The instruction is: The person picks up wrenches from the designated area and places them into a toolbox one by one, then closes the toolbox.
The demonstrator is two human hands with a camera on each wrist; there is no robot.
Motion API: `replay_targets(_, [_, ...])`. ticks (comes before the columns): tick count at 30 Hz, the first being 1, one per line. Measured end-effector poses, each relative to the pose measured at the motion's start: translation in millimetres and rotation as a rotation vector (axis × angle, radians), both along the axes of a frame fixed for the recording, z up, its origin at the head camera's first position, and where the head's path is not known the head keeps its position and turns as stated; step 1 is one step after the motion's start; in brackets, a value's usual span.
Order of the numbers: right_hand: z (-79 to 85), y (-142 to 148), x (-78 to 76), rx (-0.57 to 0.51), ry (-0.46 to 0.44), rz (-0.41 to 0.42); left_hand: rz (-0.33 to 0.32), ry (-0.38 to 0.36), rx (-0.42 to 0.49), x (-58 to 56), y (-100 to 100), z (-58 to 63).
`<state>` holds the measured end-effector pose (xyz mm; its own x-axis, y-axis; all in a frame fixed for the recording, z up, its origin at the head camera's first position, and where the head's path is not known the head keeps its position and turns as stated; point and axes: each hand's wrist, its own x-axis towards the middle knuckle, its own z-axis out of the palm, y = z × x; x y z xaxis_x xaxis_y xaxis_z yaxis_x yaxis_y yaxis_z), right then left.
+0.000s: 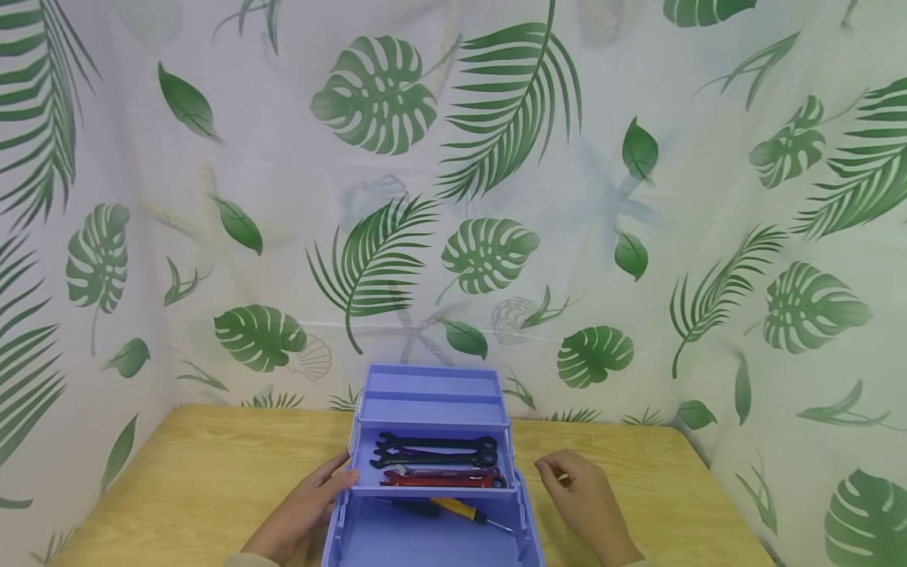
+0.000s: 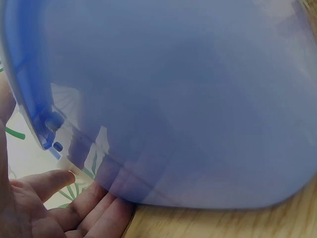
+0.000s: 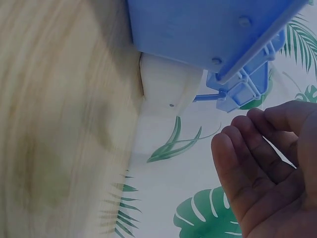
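A blue toolbox [image 1: 432,535] stands unfolded at the front centre of the table. Its raised tray carries several black and red wrenches [image 1: 442,458]. In the bottom compartment lie a yellow-and-black screwdriver [image 1: 460,510] and a dark-handled tool [image 1: 414,506], partly hidden under the tray. My left hand [image 1: 305,504] holds the toolbox's left side, thumb at the tray's front corner; in the left wrist view its fingers [image 2: 101,210] rest against the blue wall. Right of the box, my right hand [image 1: 586,500] is held apart from it, fingers loosely bent with nothing in them.
The wooden table [image 1: 234,465] extends on both sides of the toolbox. Behind stands a wall covering [image 1: 538,331] printed with green leaves. The toolbox's top tray [image 1: 432,394] leans back near that wall, with nothing visible in it.
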<state>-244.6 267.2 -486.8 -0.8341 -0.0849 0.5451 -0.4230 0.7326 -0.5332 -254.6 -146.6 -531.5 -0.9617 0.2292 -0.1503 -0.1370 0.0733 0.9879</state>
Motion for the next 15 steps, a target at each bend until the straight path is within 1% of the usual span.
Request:
replay_targets(7, [-4.6,-0.4,-1.0,-0.017,-0.043,-0.008,0.019,-0.006,-0.018,1.5,0.8,2.4])
replay_targets(15, [-5.1,-1.9,-1.5,-0.034,-0.141,-0.007,0.021,0.000,-0.022,1.9,1.7,3.4])
